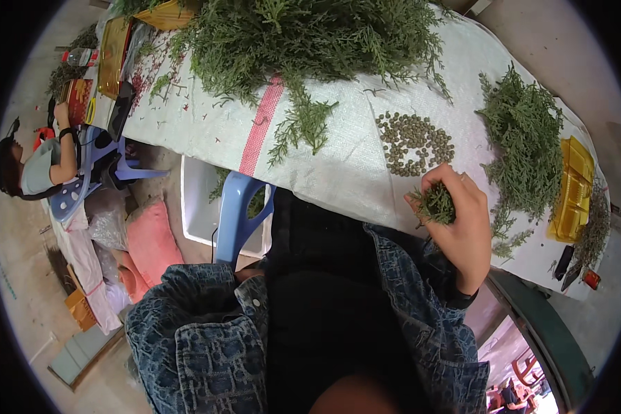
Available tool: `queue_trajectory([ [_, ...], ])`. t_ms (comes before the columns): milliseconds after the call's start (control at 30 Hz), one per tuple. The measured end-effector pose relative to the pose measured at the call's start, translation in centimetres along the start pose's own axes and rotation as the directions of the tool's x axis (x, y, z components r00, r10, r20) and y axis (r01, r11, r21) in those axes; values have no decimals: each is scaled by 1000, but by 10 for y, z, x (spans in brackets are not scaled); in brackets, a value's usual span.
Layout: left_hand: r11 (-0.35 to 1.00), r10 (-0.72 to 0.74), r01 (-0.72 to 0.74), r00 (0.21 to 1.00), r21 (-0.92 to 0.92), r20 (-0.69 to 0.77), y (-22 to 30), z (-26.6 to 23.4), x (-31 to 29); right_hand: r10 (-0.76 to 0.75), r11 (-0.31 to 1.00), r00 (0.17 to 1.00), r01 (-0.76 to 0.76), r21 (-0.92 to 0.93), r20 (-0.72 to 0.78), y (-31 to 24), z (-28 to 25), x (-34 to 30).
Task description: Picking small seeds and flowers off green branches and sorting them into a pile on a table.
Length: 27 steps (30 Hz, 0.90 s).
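Observation:
My right hand (pixel 462 217) is closed around a small bunch of green conifer sprigs (pixel 437 205) at the table's near edge. Just beyond it, a patch of small round brownish-green seeds (pixel 414 141) lies spread on the white woven sheet (pixel 345 162). Of my left hand (pixel 248 272), only a bit of skin shows at the denim cuff beside the blue plastic stool (pixel 236 214); its fingers are hidden. A large heap of conifer branches (pixel 310 41) covers the far side, with one loose sprig (pixel 303 124) in front of it. Another pile of branches (pixel 524 141) lies to the right.
A yellow plastic tray (pixel 573 186) sits at the right edge, near a black-handled tool (pixel 566 262). More yellow trays (pixel 112 58) stand at the far left. Below the table is a white foam box (pixel 196 207). Another person (pixel 41 162) sits at the left, by a pink cushion (pixel 154 238).

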<state>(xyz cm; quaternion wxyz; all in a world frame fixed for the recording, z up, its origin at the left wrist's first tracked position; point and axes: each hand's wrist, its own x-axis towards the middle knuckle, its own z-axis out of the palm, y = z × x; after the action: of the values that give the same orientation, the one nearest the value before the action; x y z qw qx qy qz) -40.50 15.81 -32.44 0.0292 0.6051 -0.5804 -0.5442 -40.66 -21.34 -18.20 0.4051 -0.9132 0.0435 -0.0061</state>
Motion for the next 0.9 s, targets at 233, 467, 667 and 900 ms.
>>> queue_trajectory([
  [233, 1000, 24, -25, 1000, -9, -17, 3, -14, -5, 56, 998, 998, -55, 35, -22, 7, 14, -1],
  [467, 980, 37, -57, 994, -188, -107, 12, -111, -46, 89, 996, 984, -89, 12, -151, 0, 5, 2],
  [667, 799, -597, 142, 302, -584, -743, 11, -219, -53, 92, 995, 978, -96, -12, -188, -9, -4, 2],
  [900, 786, -606, 247, 128, -567, -785, -2, -229, 2, 326, 930, 899, -251, 268, -291, -28, 7, 13],
])
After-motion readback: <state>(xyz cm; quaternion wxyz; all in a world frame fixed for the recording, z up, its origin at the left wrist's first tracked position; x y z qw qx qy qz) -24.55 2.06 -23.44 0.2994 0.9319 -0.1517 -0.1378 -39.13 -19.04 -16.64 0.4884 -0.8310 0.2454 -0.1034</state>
